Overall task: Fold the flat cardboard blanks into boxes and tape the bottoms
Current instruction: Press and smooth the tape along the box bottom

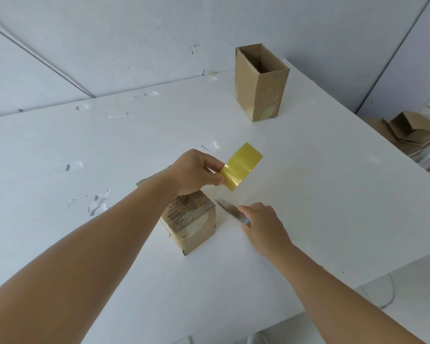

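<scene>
Near the middle of the white foam-board table (308, 194), a small brown cardboard box (191, 225) is stood bottom-up, its upturned flaps already covered with clear tape. Just above that box the left hand (196, 171) is held, and a free strip of yellow translucent packing tape (236, 172) is pinched between thumb and fingers; the roll (246, 156) hangs off the far end of the strip, unsupported.

Just right of the box, a metal-bladed utility knife (230, 211) lies on the table. The right hand (263, 223) is laid over its handle end; whether the fingers are closed round the handle cannot be told, as they are hidden under the hand.

Handling, judged: the box is light, thin-walled and easily crushed or tipped, so it is best steadied by its side walls near the corners, not pressed on the taped face. The tape is limp and sticky and will likely fold onto itself if slackened; tension should be kept. The blade is exposed and calls for care.

Well beyond the box, a taller open-topped brown cardboard box (260, 83) is stood near the table's far edge. Far to the right of the box, past the table edge, a heap of cardboard blanks (402, 130) is seen. Bare table lies right of the knife; the near edge runs close behind the right forearm.
</scene>
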Motion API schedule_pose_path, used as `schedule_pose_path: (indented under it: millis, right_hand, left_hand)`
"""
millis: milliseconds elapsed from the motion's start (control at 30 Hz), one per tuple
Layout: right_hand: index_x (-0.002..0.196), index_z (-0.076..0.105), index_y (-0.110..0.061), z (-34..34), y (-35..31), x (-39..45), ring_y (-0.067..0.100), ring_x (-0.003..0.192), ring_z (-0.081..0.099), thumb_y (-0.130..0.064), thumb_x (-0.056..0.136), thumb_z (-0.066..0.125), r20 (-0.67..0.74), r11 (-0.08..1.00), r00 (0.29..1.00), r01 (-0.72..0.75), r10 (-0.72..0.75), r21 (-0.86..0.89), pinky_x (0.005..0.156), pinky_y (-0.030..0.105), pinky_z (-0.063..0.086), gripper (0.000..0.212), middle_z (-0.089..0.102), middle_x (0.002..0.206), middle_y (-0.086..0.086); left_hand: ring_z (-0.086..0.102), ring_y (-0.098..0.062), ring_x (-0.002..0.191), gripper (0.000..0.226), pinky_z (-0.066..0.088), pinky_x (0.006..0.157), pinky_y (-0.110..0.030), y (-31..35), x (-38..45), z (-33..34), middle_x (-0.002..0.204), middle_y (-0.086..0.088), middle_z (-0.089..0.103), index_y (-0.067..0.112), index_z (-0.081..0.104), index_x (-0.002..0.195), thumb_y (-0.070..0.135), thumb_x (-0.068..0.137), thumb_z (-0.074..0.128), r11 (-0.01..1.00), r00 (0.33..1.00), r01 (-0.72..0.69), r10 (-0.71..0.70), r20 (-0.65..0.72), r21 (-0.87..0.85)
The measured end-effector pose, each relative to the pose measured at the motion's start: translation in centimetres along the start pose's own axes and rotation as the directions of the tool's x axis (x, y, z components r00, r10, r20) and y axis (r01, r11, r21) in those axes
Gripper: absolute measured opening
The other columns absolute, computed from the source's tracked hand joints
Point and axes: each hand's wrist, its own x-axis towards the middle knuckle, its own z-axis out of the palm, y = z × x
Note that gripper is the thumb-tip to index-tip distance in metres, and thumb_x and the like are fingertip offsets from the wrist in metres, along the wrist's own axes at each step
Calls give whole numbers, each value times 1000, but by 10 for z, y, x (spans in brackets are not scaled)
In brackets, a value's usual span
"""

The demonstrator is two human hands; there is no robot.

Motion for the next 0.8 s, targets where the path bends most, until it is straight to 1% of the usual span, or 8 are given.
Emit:
schedule_pose_path:
  millis: [100, 233, 367, 500, 567, 667, 733, 800]
  right_hand:
    - [135, 45, -23, 1, 0, 3, 23, 102, 48, -13, 94, 42, 3, 998, 1000, -30, 31, -46, 73, 25, 37, 42, 49, 111, 6]
    - [133, 48, -27, -19, 4, -2, 24, 90, 53, -11, 91, 41, 85, 988, 991, -113, 105, 103, 73, 25, 38, 45, 45, 100, 3]
    - [98, 59, -24, -50, 3, -20, 21, 76, 51, -20, 91, 43, 43, 989, 997, -66, 61, 136, 62, 29, 35, 18, 51, 82, 1]
    - [80, 54, -13, -77, -5, -38, 24, 61, 40, -17, 89, 45, 17, 994, 999, -50, 49, 102, 53, 33, 31, 14, 53, 68, 10]
    - [83, 56, -13, -88, -8, -44, 25, 59, 40, -18, 89, 45, 3, 996, 999, -47, 47, 78, 53, 36, 36, 14, 55, 69, 11]
    - [97, 59, -18, -99, -14, -50, 22, 59, 42, -20, 90, 44, -57, 998, 998, -9, 13, 61, 56, 36, 42, 17, 57, 68, 7]
    - [114, 56, -33, -105, -20, -50, 23, 66, 52, -21, 91, 43, -81, 996, 997, 23, -16, 83, 63, 35, 47, 29, 63, 72, 0]
    - [130, 47, -46, -108, -27, -48, 25, 70, 54, -23, 93, 42, -96, 996, 994, 64, -58, 60, 64, 33, 47, 43, 64, 73, -3]
  left_hand:
    - [67, -13, 84, 33, 51, 91, -34, -1, 1, 0, 77, 12, 73, 48, 73, 69, 16, 75, 76, 1000, 1000, 16, -16, 2, 8]
    - [61, -4, 73, 35, 52, 87, -31, -3, 3, 0, 72, 15, 71, 50, 72, 68, 16, 75, 76, 1000, 1000, 19, -19, -2, 9]
    - [60, -4, 71, 31, 52, 85, -29, -2, 4, 1, 74, 11, 72, 45, 74, 71, 15, 74, 77, 1000, 1000, 3, -3, -4, -5]
    - [56, -3, 65, 27, 46, 70, -19, -2, 6, 3, 69, 10, 70, 43, 74, 72, 16, 73, 77, 1000, 1000, 2, -2, -25, 7]
    - [54, -3, 63, 25, 44, 67, -16, -1, 7, 4, 68, 10, 69, 42, 75, 72, 17, 73, 77, 1000, 1000, 3, -2, -31, 14]
    - [54, -5, 64, 26, 44, 67, -19, 0, 7, 5, 68, 10, 69, 42, 75, 71, 17, 73, 77, 1000, 999, 4, -4, -37, 8]
    - [54, -5, 64, 27, 45, 67, -19, 0, 7, 5, 71, 8, 71, 43, 74, 71, 16, 74, 77, 1000, 999, 4, -4, -39, 5]
    - [53, -1, 61, 28, 43, 63, -13, 0, 6, 4, 68, 11, 70, 43, 74, 70, 15, 74, 77, 1000, 999, -3, 3, -36, 6]
